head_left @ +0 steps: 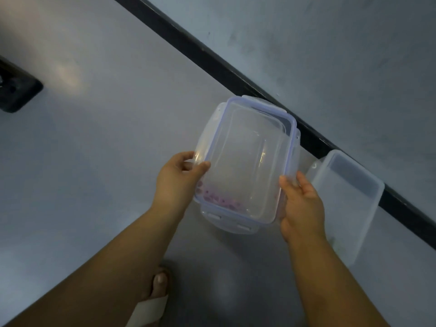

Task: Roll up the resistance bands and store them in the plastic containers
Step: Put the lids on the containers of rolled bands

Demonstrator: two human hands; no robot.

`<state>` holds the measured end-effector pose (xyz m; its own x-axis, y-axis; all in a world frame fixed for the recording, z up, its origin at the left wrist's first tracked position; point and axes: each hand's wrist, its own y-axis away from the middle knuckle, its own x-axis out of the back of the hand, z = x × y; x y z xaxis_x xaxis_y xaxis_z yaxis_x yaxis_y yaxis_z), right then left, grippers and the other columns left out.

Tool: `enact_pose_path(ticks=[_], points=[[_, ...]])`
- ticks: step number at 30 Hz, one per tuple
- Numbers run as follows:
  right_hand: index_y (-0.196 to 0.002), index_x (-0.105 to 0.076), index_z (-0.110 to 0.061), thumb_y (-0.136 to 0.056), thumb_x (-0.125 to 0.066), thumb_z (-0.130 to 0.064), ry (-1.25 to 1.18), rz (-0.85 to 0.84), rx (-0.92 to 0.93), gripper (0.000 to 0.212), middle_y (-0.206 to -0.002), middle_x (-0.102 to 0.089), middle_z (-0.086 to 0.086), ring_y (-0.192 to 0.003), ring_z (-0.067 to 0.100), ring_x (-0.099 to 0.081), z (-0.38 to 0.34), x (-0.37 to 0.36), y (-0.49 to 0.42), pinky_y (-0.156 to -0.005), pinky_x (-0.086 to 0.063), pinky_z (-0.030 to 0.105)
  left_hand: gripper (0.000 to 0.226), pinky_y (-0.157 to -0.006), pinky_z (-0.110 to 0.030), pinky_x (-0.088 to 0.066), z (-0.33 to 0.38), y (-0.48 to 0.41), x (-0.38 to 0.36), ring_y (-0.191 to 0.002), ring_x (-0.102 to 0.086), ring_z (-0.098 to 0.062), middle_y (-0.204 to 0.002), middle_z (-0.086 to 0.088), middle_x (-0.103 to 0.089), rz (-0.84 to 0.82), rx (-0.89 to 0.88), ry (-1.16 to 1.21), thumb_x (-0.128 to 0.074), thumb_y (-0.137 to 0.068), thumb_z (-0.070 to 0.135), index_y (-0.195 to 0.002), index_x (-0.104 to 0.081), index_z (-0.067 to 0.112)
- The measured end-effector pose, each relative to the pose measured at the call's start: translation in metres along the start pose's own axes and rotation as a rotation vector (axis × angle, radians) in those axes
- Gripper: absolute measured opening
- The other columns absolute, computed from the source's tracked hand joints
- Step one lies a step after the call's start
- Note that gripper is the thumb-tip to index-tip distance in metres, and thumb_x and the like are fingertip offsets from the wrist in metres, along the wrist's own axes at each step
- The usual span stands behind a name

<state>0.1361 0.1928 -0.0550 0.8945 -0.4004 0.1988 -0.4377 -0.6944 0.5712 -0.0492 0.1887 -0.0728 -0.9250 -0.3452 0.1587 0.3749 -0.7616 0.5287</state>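
Fingers of the left hand (pixel 179 178) and right hand (pixel 303 201) grasp the lidded clear container (pixel 245 161) by its long sides. Something purple (pixel 219 199) shows faintly inside near the left fingers. Beyond the right fingers an open container (pixel 346 204) lies on the floor (pixel 106 138) beside a black baseboard (pixel 212 60).

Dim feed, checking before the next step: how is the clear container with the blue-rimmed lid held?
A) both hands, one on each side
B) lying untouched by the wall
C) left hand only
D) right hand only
A: the left hand grips one side of the lidded container and the right hand grips the opposite side.
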Motion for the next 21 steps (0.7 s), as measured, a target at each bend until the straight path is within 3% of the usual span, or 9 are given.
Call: enact_pose_path(ticks=[2, 5, 8, 11, 16, 21], points=[[-0.141, -0.039, -0.014, -0.087, -0.063, -0.012, 0.004, 0.019, -0.043, 0.059, -0.128, -0.058, 0.006, -0.113, 0.019, -0.057, 0.004, -0.001, -0.009, -0.104, -0.042, 0.04, 0.026, -0.054, -0.024, -0.051, -0.003, -0.008, -0.008, -0.05, -0.058, -0.006, -0.071, 0.0, -0.06, 0.024, 0.002, -0.071, -0.071, -0.081, 0.018, -0.104, -0.059, 0.019], [-0.141, -0.038, -0.015, -0.087, -0.064, -0.012, 0.051, 0.035, -0.082, 0.06, -0.135, -0.052, 0.008, -0.118, 0.022, -0.053, 0.01, -0.002, -0.023, -0.105, -0.04, 0.041, 0.035, -0.072, -0.03, -0.052, -0.008, -0.013, -0.018, -0.076, -0.062, -0.02, -0.086, -0.004, -0.063, 0.056, -0.019, -0.184, -0.071, -0.081, 0.023, -0.114, -0.061, 0.015], [-0.14, -0.038, -0.016, -0.086, -0.064, -0.012, 0.073, 0.026, -0.081, 0.06, -0.134, -0.052, 0.009, -0.117, 0.023, -0.054, 0.014, -0.003, -0.032, -0.105, -0.041, 0.043, 0.038, -0.081, -0.035, -0.052, -0.01, -0.014, -0.021, -0.084, -0.062, -0.023, -0.092, -0.005, -0.063, 0.081, -0.005, -0.192, -0.071, -0.081, 0.023, -0.117, -0.06, 0.014], [-0.14, -0.038, -0.015, -0.087, -0.064, -0.011, 0.085, 0.01, -0.079, 0.059, -0.132, -0.053, 0.008, -0.115, 0.023, -0.055, 0.015, -0.007, -0.037, -0.104, -0.042, 0.043, 0.038, -0.083, -0.036, -0.052, -0.012, -0.016, -0.019, -0.084, -0.063, -0.022, -0.092, -0.005, -0.064, 0.102, -0.007, -0.198, -0.071, -0.08, 0.024, -0.116, -0.061, 0.014], [-0.138, -0.041, -0.016, -0.087, -0.063, -0.012, 0.13, -0.025, -0.065, 0.055, -0.108, -0.055, -0.001, -0.108, 0.02, -0.057, 0.014, -0.009, -0.04, -0.102, -0.044, 0.04, 0.039, -0.083, -0.037, -0.053, -0.017, -0.017, -0.016, -0.08, -0.061, -0.021, -0.084, 0.0, -0.061, 0.122, 0.006, -0.182, -0.072, -0.079, 0.024, -0.116, -0.06, 0.014], [-0.135, -0.043, -0.019, -0.085, -0.066, -0.014, 0.188, -0.038, -0.071, 0.055, -0.11, -0.058, 0.002, -0.103, 0.019, -0.058, 0.014, -0.009, -0.04, -0.099, -0.045, 0.036, 0.042, -0.086, -0.04, -0.053, -0.02, -0.019, -0.012, -0.078, -0.059, -0.019, -0.077, 0.006, -0.056, 0.126, 0.028, -0.189, -0.075, -0.077, 0.023, -0.116, -0.061, 0.012]])
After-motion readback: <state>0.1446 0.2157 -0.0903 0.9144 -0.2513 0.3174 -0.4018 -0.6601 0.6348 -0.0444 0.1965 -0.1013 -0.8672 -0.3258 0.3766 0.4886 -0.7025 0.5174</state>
